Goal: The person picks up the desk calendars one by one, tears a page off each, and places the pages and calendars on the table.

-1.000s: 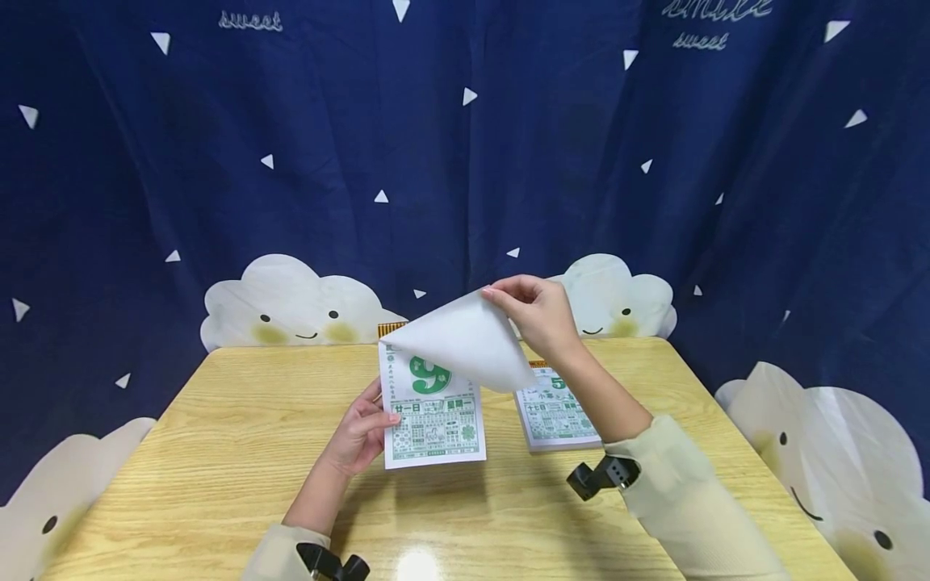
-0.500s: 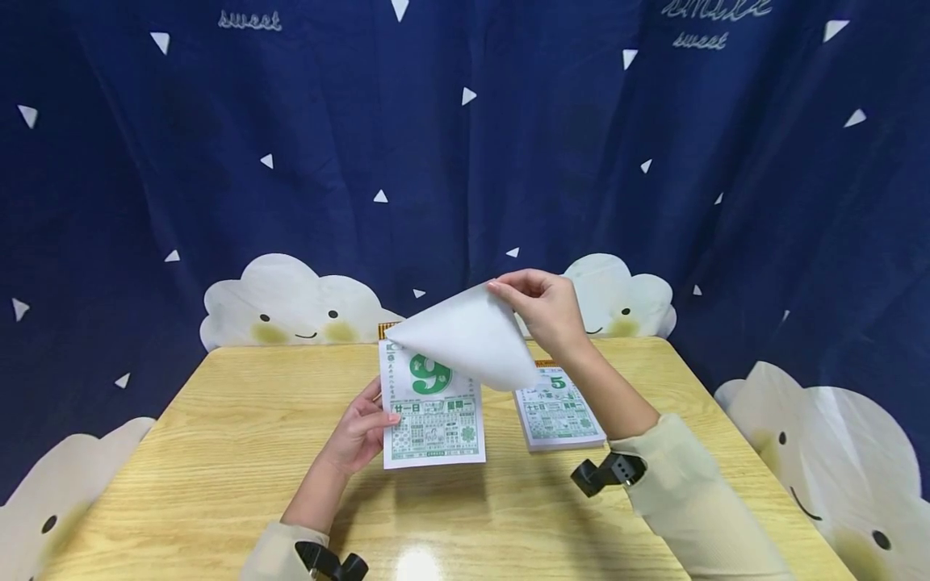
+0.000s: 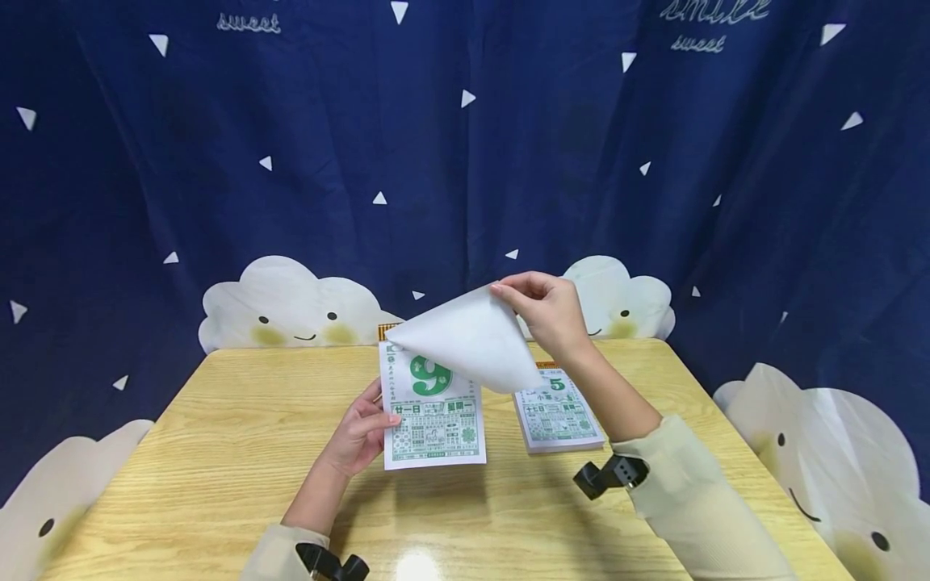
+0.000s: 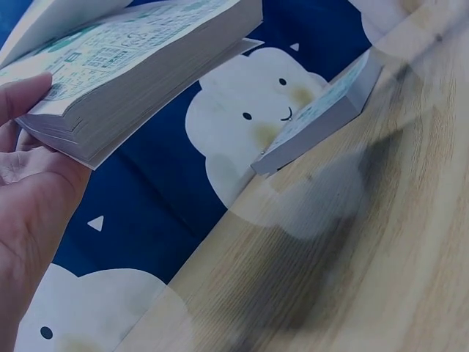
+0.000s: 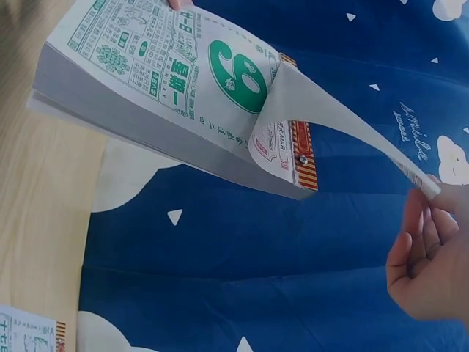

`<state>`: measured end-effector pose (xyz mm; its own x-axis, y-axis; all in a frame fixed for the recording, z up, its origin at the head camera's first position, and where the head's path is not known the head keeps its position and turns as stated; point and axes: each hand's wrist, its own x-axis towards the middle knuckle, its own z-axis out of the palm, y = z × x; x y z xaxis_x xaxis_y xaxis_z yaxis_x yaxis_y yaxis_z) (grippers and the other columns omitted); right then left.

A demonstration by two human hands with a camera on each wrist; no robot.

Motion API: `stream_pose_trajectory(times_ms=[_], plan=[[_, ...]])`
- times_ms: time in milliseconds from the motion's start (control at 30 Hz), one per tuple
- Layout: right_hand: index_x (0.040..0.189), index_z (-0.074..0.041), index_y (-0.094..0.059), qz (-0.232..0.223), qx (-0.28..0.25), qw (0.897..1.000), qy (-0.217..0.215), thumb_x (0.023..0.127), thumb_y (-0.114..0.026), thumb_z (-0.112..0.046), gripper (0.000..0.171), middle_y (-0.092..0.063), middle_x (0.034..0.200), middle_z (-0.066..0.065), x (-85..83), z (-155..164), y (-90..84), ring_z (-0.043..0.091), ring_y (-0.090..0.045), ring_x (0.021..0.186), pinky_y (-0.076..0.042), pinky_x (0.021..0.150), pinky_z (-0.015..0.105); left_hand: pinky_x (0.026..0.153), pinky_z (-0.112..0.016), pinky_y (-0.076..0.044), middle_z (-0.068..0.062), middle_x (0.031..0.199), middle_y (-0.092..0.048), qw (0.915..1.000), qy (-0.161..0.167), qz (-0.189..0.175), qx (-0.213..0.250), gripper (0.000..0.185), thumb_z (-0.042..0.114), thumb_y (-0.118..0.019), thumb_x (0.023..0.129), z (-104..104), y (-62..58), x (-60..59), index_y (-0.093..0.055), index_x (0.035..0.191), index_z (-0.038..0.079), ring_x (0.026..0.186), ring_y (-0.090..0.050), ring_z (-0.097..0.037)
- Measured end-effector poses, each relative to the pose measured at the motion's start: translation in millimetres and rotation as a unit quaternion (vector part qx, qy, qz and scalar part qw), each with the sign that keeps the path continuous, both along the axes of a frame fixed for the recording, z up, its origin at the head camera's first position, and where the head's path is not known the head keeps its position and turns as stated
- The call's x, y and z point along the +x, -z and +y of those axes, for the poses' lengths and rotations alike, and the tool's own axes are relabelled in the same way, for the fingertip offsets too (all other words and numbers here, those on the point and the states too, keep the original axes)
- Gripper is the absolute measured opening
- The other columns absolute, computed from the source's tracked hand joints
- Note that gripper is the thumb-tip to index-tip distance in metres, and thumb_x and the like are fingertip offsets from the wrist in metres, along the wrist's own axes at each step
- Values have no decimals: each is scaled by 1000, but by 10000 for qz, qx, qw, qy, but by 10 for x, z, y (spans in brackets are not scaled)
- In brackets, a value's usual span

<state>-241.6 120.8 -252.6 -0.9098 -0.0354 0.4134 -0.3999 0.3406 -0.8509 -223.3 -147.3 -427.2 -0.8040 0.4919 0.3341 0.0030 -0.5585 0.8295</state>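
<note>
Two calendars [image 3: 436,436] [image 3: 559,421], one curled sheet [image 3: 472,339]

head: bright, even | white glare low on wood-grain tabletop [image 3: 254,428] | soft shadow below held tear-off calendar [image 3: 434,406] | wrist views: dimmer, bluish, hazy | left wrist: white cloud motif [image 4: 234,103] mirrored faintly on tabletop

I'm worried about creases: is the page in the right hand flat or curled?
Curled: the page forms a cone between held calendar and right hand.
</note>
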Motion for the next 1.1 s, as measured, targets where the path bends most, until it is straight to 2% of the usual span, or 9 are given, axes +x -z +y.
stream_pose_trajectory(times_ms=[133, 400, 733, 933, 1100], plan=[[97, -5, -70, 13, 13, 10000, 17, 83, -69, -29, 28, -70, 94, 10, 5, 7, 10, 14, -63, 81, -57, 76, 31, 83, -32, -56, 2, 118, -65, 10000, 17, 38, 23, 64, -14, -36, 86, 6, 0, -3, -45, 135, 26, 103, -65, -16], [97, -5, -70, -27, -5, 10000, 53, 84, -69, -28, 27, -70, 94, 11, -6, 26, 34, 14, -63, 81, -55, 72, 21, 83, -32, -56, 1, 119, -64, 9999, 42, 117, 66, 66, -16, -34, 85, 0, 11, -9, -43, 136, 25, 103, -65, -16], [97, -4, -70, -137, -81, 9998, 126, 83, -69, -29, 29, -69, 94, 9, -14, 47, 55, 13, -62, 82, -54, 71, 18, 83, -32, -56, 3, 117, -65, 10000, -5, 71, -32, 65, -15, -35, 86, 6, -3, 3, -45, 135, 26, 102, -66, -15], [96, -4, -70, 19, -63, 9999, 104, 84, -69, -27, 26, -67, 86, 4, -23, 74, 61, 13, -59, 76, -52, 67, 17, 83, -31, -56, 4, 116, -66, 9999, -122, 55, -95, 66, -15, -33, 86, -36, -10, 23, -46, 133, 29, 101, -66, -14], [96, -4, -70, 109, -90, 9999, 8, 84, -69, -27, 26, -67, 86, 4, -19, 60, 58, 13, -60, 76, -53, 69, 18, 83, -31, -56, 3, 116, -65, 10000, -46, 30, -1, 66, -16, -32, 86, -63, -19, 21, -46, 133, 28, 102, -66, -15]])
